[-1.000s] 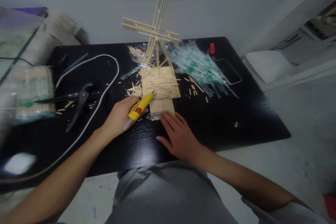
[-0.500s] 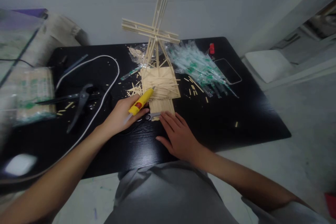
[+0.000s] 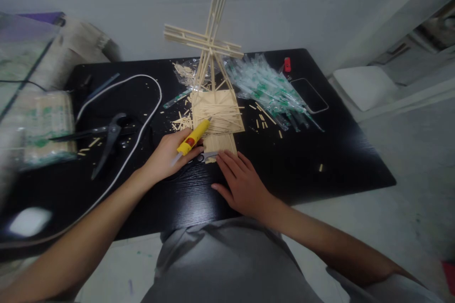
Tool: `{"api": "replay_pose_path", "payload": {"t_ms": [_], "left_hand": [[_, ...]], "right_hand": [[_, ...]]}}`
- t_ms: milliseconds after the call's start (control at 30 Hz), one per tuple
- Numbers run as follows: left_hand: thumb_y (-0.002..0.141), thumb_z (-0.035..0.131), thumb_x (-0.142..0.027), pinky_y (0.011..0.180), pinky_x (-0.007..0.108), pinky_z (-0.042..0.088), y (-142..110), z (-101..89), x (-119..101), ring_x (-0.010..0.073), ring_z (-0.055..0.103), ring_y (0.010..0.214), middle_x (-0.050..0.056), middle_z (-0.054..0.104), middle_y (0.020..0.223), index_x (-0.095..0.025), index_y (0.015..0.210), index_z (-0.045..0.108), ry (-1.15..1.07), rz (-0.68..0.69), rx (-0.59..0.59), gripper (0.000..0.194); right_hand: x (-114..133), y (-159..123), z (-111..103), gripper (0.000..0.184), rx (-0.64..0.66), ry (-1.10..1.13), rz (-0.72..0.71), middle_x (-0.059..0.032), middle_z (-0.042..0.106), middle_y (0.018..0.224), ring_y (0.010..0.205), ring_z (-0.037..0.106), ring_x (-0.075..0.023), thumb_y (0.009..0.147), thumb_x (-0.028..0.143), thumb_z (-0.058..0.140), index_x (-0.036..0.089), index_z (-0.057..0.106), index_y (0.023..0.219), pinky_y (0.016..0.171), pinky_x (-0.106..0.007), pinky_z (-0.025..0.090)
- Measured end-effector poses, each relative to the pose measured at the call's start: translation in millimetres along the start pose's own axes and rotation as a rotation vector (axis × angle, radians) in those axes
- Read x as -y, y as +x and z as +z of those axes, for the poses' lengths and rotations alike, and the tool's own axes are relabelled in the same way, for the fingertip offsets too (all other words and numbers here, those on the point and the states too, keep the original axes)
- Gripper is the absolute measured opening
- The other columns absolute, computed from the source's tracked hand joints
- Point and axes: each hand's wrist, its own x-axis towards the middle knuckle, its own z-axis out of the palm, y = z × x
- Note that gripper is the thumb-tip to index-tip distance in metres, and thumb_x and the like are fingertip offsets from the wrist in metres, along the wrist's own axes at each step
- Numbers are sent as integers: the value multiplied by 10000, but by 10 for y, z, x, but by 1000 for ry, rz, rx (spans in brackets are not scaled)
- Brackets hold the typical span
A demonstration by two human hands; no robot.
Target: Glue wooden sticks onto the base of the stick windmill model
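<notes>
The left hand's (image 3: 166, 155) grip is clamped around a yellow glue gun (image 3: 194, 137), its nozzle above loose sticks (image 3: 223, 112) on the base of a stick windmill (image 3: 211, 47). On the counter (image 3: 284, 170) just nearer lies a stick panel (image 3: 218, 142); the right hand (image 3: 244, 182) rests flat there, thumb apart, fingertips by a grey tool (image 3: 209, 155), possibly a wrench.

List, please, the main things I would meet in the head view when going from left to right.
Wrapped pack of sticks, dark pliers, left hand with the yellow glue gun, right hand, small red object, white-rimmed dark rectangle.
</notes>
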Motion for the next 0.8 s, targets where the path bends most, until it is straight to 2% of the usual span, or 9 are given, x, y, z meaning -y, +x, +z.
{"api": "replay_pose_path", "payload": {"t_ms": [533, 800], "left_hand": [[908, 657, -625, 698, 311, 476, -54, 28, -27, 211, 652, 757, 44, 697, 866, -212, 935, 629, 120, 36, -46, 415], [904, 669, -612, 680, 301, 446, -65, 29, -96, 200, 622, 755, 18, 639, 840, -221, 870, 538, 174, 44, 19, 414]], "right_hand": [[3, 12, -15, 627, 7, -23, -1, -207, 510, 1589, 1511, 432, -327, 1095, 486, 419, 34, 498, 1521, 1244, -539, 359], [9, 20, -23, 632, 17, -24, 2, -207, 508, 1591, 1509, 433, -329, 1093, 487, 424, 20, 506, 1511, 1250, -533, 350]]}}
